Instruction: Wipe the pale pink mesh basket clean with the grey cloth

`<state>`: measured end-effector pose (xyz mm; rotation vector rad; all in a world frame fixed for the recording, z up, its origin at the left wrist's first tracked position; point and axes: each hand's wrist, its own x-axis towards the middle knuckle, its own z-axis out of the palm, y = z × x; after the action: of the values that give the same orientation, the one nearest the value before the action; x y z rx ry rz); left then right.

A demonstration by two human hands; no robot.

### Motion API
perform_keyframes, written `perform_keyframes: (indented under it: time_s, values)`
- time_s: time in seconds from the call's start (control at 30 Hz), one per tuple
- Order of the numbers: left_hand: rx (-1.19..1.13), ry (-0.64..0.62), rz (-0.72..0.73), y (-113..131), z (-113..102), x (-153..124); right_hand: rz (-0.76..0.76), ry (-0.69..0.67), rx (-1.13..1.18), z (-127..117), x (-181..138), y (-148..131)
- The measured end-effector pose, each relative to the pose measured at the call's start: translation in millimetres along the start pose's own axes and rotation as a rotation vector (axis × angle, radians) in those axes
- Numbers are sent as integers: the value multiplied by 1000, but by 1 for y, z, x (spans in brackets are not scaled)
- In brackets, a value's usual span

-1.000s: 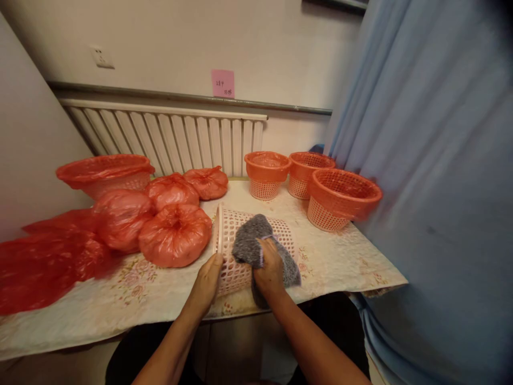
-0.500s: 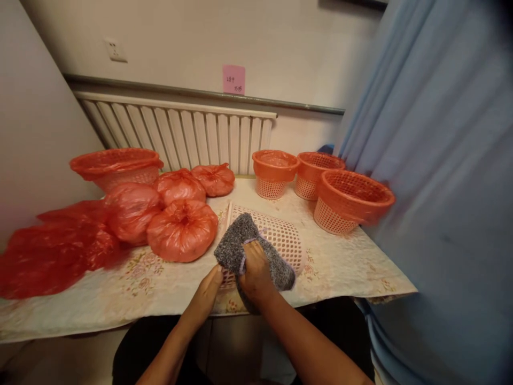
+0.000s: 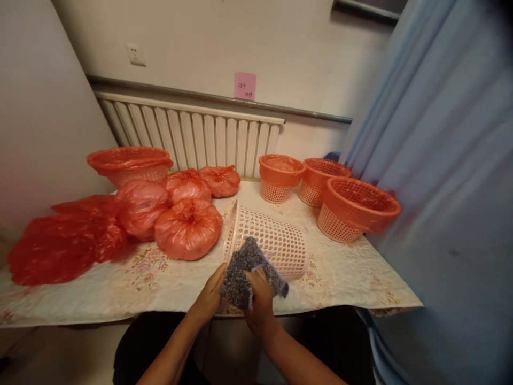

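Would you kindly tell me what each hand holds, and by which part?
The right hand grips the grey fuzzy cloth, bunched at its middle. The left hand steadies the pale pink perforated plastic basket at its lower rim, grip partly hidden.

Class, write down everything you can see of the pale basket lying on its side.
The basket is pale pink, plastic-looking, round and tapered, its wall pierced by rows of holes below a plain rim. It lies on its side on the table, near the front edge, mouth facing left. A grey cloth, gripped by the right hand, presses on its near wall. The left hand sits at its lower rim, grip hidden.
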<state>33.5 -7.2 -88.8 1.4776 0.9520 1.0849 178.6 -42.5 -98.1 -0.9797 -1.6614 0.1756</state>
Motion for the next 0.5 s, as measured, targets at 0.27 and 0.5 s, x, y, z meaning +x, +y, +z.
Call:
perform_keyframes:
  time_s: [0.27, 0.5]
  values:
    - [165, -49, -2, -12, 8, -19, -135, 32, -108, 12, 4, -8]
    - [167, -96, 41, -22, 10, -25, -111, -5, -160, 10, 61, -18]
